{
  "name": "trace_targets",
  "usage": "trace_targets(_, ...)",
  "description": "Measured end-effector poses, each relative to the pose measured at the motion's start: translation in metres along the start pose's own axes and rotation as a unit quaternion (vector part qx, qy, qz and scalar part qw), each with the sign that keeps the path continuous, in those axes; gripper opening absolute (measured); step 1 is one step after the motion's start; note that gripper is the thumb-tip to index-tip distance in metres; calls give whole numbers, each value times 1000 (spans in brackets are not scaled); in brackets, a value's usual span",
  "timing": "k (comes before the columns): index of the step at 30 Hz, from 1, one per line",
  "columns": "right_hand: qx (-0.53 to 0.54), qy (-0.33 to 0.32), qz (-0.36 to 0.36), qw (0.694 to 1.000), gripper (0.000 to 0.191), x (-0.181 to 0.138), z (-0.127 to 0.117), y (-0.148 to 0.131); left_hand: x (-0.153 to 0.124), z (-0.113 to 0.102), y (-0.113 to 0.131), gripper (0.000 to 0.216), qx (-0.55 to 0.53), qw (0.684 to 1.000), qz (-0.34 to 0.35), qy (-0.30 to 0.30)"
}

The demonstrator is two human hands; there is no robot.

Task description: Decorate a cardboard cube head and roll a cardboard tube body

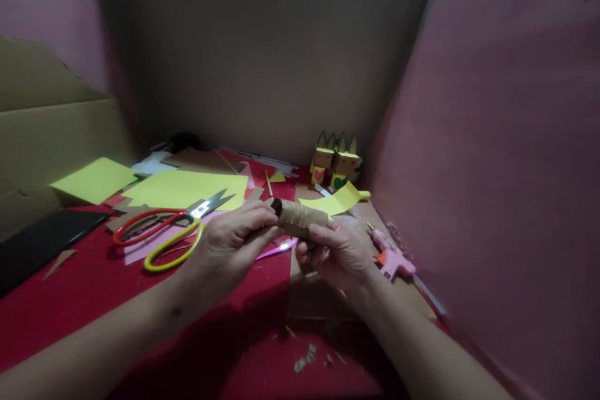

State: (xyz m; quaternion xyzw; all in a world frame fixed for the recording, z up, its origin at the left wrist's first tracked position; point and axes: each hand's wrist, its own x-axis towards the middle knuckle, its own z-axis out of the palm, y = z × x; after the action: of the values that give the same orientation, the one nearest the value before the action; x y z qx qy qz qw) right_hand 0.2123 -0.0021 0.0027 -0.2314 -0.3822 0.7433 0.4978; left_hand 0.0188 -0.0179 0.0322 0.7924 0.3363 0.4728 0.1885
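Note:
A short brown cardboard tube [302, 217], with ridges along its side, is held up over the table between both hands. My left hand [237, 234] pinches its open left end, where the dark hollow shows. The right end lies in my right hand [335, 250], thumb along the near side and fingers curled beneath. Left of my left hand lie scissors [180, 222] with one red and one yellow handle, blades apart. A pink glue gun [392, 254] with an orange trigger rests to the right of my right hand.
Yellow paper sheets [187, 189] and cardboard scraps cover the back of the red table [253, 325]. Two small cardboard figures [344, 164] stand at the back right. A black phone-like slab [51, 247] lies at left, beside a large cardboard box [60, 119]. Walls rise behind and at right.

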Motion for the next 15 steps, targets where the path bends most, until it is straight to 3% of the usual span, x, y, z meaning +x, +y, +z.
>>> trace_targets(5,-4,36,-16,999,27,1,-2,5,10,-2,9,18,-118,980,-153,-52)
trace_targets(10,-31,61,-31,997,24,-4,5,6,10,-1,8,24,-136,952,-273,-19)
trace_targets(15,-87,61,-43,993,25,-10,10,3,10,2,3,19,-198,939,-279,25)
